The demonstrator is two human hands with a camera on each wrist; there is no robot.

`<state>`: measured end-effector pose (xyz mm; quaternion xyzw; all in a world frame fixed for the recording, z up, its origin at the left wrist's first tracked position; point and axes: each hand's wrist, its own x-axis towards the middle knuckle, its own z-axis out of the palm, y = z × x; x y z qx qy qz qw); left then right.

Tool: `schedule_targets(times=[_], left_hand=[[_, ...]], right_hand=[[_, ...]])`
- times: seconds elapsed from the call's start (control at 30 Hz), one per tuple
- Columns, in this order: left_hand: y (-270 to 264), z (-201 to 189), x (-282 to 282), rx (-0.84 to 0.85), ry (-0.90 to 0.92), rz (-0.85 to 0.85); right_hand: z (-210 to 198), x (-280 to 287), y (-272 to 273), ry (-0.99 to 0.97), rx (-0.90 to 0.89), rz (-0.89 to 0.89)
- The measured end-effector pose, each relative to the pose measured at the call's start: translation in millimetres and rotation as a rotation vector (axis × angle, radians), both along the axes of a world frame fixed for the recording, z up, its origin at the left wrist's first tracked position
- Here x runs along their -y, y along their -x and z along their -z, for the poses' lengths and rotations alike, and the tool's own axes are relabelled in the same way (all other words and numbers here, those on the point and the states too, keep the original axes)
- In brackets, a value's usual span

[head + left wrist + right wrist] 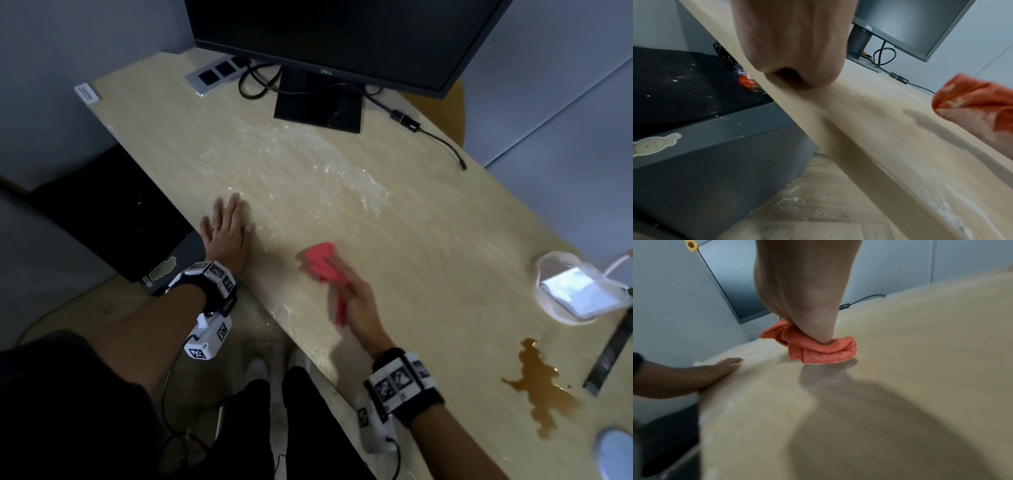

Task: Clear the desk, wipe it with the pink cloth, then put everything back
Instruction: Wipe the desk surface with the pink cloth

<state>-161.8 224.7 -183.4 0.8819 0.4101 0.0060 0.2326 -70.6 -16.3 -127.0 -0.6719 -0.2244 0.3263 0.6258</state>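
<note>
Head view: L hand lies flat on the desk at its near edge, fingers straight and spread, holding nothing. R hand has its fingers curled round the bunched pink cloth, which sits on the desk in front of the monitor, nearer the person, just beside the L hand. White smeared residue lies btwn the monitor base and the hands. A brown spill sits on the desk well to the right of the monitor, near the front edge. Beyond the spill: a white adapter w/ its cord. A black cable w/ dongle trails from the monitor; a socket strip lies to the monitor's left.

L wrist view: L hand rests its heel on the desk edge; fingers hidden. The pink cloth, dusted w/ white, is right of the monitor in frame. A dark cabinet w/ a sticker stands under the desk.

R wrist view: R hand bears down on the pink cloth, pressing it to the desk, below the monitor corner. L hand flat on the desk edge
</note>
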Motion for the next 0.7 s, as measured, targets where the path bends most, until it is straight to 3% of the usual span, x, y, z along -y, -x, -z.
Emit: schedule_targets(times=[0.1,0.23,0.5,0.57,0.7], left_hand=[[0,0,0,0.008,0.019,0.015],[1,-1,-1,0.009,0.028,0.019],[-1,-5,-1,-0.002,0.039,0.043],[0,-5,-2,0.011,0.051,0.044],[0,-8,-4,0.001,0.058,0.045]], right_hand=[[33,8,-23,0.150,0.210,0.125],[48,-9,17,0.387,0.539,0.132],[52,-32,96,0.442,0.595,-0.163],[36,-32,95,0.357,0.488,-0.184],[-5,-23,58,0.137,-0.117,-0.007]])
